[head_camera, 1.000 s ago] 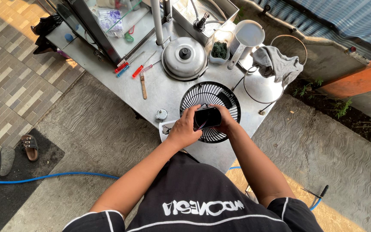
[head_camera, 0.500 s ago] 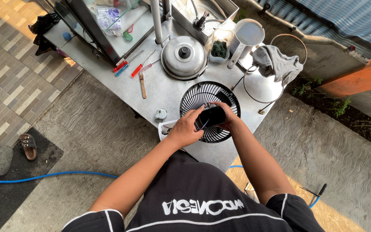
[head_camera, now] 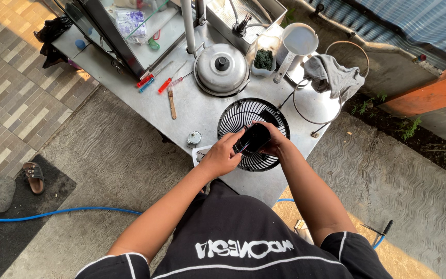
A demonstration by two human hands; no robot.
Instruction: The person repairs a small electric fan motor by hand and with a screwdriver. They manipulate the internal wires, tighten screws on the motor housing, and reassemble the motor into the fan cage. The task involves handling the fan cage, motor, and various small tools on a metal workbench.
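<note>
Black and rounded, a plastic fan motor housing [head_camera: 254,138] is held over the round black wire fan grille [head_camera: 243,114] lying on the grey metal table [head_camera: 130,77]. It is clasped by curled fingers of the left hand [head_camera: 224,155] and right hand [head_camera: 273,142].

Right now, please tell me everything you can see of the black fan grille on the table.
The black fan grille is round, made of thin wire-like ribs radiating from the centre, probably metal. It lies flat near the front edge of the metal table. A small black part sits over its centre, held by the left hand and right hand. It looks undamaged.
</note>
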